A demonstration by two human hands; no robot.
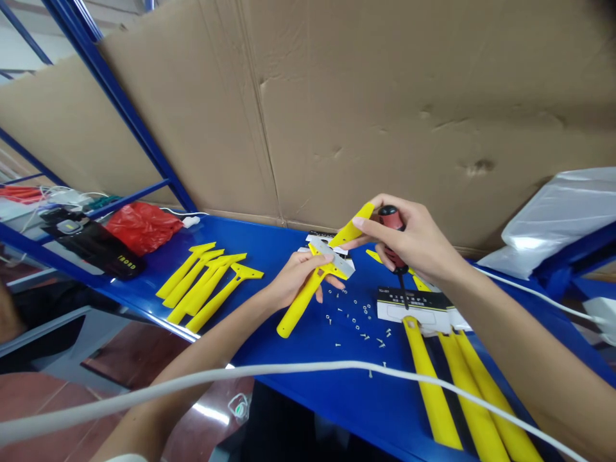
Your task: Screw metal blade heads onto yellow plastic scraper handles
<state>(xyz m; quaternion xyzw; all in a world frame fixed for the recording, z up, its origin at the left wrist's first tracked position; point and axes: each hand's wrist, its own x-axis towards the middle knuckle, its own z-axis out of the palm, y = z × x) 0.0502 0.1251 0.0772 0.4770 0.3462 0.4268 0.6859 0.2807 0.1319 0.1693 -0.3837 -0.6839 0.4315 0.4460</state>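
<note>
My left hand [301,276] is closed around the head of a yellow scraper [294,314]. Its thumb presses on a flat metal blade [342,264] lying across that head. In my right hand [414,234], thumb and fingertips pinch a yellow cover plate [355,226] just above the blade. The same hand also keeps a red-and-black screwdriver [392,221] in its palm, shaft pointing down. Small screws and nuts [364,314] are scattered over the blue tabletop [308,359] below my hands.
Several yellow scraper handles [206,282] lie at the left. More yellow handles [433,385] rest at the right beside printed cards [392,305]. A white cable [269,369] crosses the foreground. Cardboard [337,115] walls the back; a red plastic bag [144,224] sits far left.
</note>
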